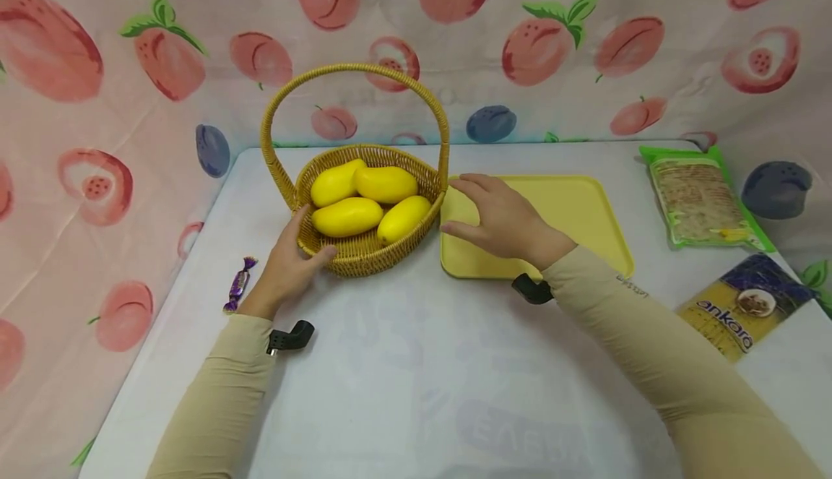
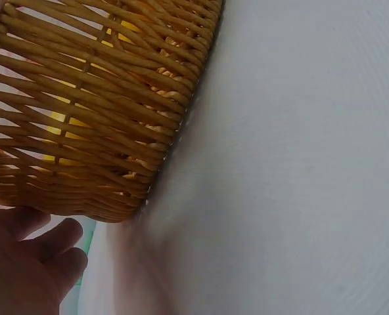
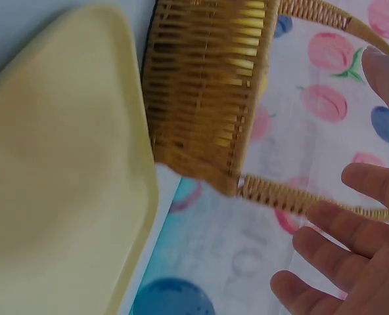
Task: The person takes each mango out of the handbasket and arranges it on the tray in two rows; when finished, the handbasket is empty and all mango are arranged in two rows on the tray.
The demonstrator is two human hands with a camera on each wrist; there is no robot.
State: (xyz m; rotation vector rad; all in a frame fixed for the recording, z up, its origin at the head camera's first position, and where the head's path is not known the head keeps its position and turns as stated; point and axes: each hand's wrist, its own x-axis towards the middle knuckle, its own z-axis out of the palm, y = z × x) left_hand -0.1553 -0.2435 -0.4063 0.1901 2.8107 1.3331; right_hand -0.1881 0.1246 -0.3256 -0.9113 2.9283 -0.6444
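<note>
A yellow wicker basket [image 1: 372, 266] with a tall arched handle stands at the back left of the table. Several yellow mangoes [image 1: 347, 217] lie inside it. My left hand [image 1: 284, 271] holds the basket's left side, thumb toward the front rim and fingers round the left. The left wrist view shows those fingers bent against the woven wall [image 2: 83, 118]. To the right of the basket, my right hand [image 1: 503, 222] hovers with spread fingers over the left part of a pale yellow tray [image 1: 578, 208]. Nothing is in that hand, and its fingertips [image 3: 288, 285] are apart from the basket.
A purple-wrapped candy [image 1: 240, 285] lies left of my left hand. At the right are a green-edged food packet [image 1: 698, 197] and, nearer, a blue and yellow "ankara" packet [image 1: 741, 309]. Fruit-printed cloth [image 1: 403, 2] hangs behind the white table [image 1: 390, 392].
</note>
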